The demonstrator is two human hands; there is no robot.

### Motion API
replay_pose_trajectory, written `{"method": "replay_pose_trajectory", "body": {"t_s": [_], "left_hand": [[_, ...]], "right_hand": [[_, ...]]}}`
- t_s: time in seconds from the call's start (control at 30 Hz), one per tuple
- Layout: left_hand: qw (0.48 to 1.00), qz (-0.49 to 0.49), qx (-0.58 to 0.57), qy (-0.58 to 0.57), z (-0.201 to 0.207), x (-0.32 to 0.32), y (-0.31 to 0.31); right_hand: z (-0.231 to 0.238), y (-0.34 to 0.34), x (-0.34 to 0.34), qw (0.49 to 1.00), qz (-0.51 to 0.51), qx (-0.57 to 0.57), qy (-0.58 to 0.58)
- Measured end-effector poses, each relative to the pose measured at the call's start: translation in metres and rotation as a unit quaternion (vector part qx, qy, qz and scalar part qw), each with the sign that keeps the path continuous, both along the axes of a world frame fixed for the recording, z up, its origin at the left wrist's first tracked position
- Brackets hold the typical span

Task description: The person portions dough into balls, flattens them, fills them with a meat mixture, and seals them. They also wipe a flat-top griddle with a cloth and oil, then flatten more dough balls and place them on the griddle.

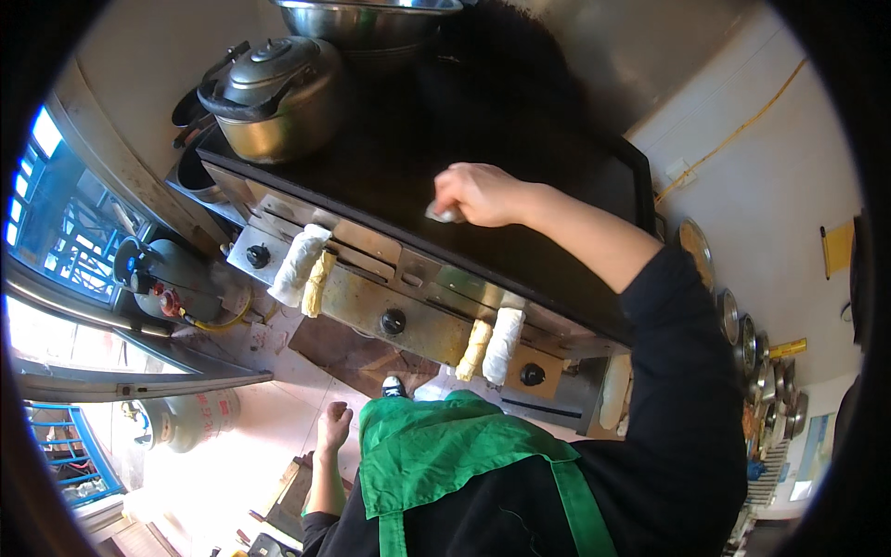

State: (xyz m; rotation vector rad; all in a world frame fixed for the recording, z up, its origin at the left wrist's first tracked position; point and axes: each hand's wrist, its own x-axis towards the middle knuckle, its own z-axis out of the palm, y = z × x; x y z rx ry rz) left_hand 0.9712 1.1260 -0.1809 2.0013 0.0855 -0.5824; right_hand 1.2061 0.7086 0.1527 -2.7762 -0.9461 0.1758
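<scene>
My right hand [483, 197] is closed round a small crumpled white cloth [444, 214], held low over the front part of a wide black griddle [390, 176]. Whether the cloth touches the surface, I cannot tell. My left hand [334, 425] hangs at my side, left of the green apron [445, 450], its fingers curled in with nothing visible in them. White rolled wrappings [502, 346] and yellowish ones [317, 283] cover bars along the griddle's metal front. A black knob [393, 321] sits between them.
A lidded metal pot [278, 102] stands on the griddle's far left corner, with a steel basin [371, 19] behind it. A gas cylinder [176, 288] stands at the left and another [186, 418] lies on the floor. Several pans and lids [729, 316] line the right wall.
</scene>
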Motion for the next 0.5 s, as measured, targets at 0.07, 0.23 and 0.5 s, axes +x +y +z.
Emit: {"method": "replay_pose_trajectory", "body": {"t_s": [0.07, 0.23, 0.5], "left_hand": [[1.0, -0.007, 0.007, 0.012, -0.005, -0.009, 0.003], [1.0, -0.017, 0.01, 0.009, -0.01, -0.029, -0.002], [0.998, -0.056, 0.03, -0.031, -0.014, -0.013, -0.002]], "right_hand": [[0.007, -0.025, -0.029, 0.999, 0.023, -0.007, 0.036], [0.035, -0.074, -0.119, 0.985, -0.095, -0.072, 0.123], [0.025, -0.098, -0.091, 0.984, -0.107, 0.123, 0.078]]}}
